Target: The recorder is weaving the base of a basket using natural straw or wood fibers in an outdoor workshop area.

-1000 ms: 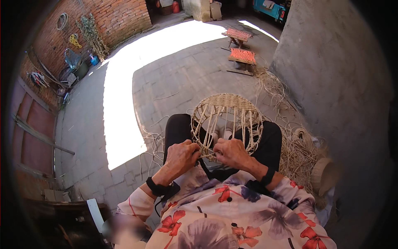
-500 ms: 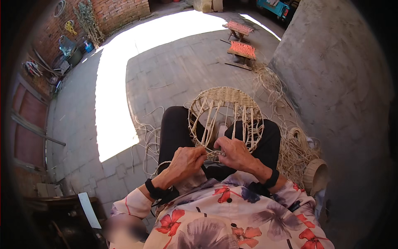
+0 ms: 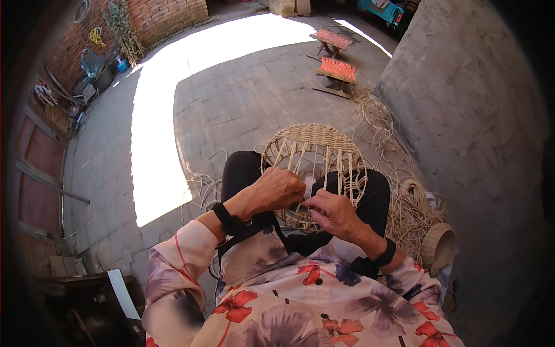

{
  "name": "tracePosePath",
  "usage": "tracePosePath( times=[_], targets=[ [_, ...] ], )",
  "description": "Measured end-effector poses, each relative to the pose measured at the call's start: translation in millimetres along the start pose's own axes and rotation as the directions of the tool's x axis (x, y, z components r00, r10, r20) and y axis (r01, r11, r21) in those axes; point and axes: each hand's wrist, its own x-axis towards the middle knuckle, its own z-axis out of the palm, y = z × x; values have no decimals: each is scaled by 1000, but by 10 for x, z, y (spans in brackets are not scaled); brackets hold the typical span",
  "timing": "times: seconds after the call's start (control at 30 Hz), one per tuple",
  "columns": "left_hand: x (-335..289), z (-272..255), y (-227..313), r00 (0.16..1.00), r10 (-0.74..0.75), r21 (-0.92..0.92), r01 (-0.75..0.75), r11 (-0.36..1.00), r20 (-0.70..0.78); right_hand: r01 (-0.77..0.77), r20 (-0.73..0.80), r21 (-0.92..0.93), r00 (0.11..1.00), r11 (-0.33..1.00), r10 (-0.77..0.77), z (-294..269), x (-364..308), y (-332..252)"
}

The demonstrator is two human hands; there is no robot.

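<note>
A round frame of pale straw-coloured cord [image 3: 315, 134], closely woven along its far edge and strung with open strands nearer me, rests on my lap between my knees. Over its near left part is my left hand [image 3: 278, 188], closed, with fingertips on the cord at the middle strands. My right hand [image 3: 335, 213] meets it there, thumb and fingers pinched on the cord. The fingertips almost touch each other, and the bit of cord between them is mostly hidden. Below the hands the near rim [image 3: 300, 221] shows partly.
A tangled heap of cord [image 3: 407, 222] lies by my right knee, beside a woven basket [image 3: 438, 246]. Loose cord [image 3: 202, 182] trails on the paving at my left. Two low stools with red woven seats [image 3: 337, 69] stand ahead. A grey wall [image 3: 462, 104] rises at right.
My left hand has moved forward and right from the near rim, up over the strands. The right hand has shifted slightly and stays beside it. The frame has barely moved.
</note>
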Motion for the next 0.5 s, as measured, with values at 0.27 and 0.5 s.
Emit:
tracePosePath(
  times=[0.27,0.5],
  targets=[
    [-20,88,-55,1000,-11,-8,11,1000,9,18,186,-213,982,977,23,109,-9,-158],
    [-654,-10,564,923,-365,-227,332,916,-123,-667,688,254,633,700,354,-57,219,-118]
  ],
)
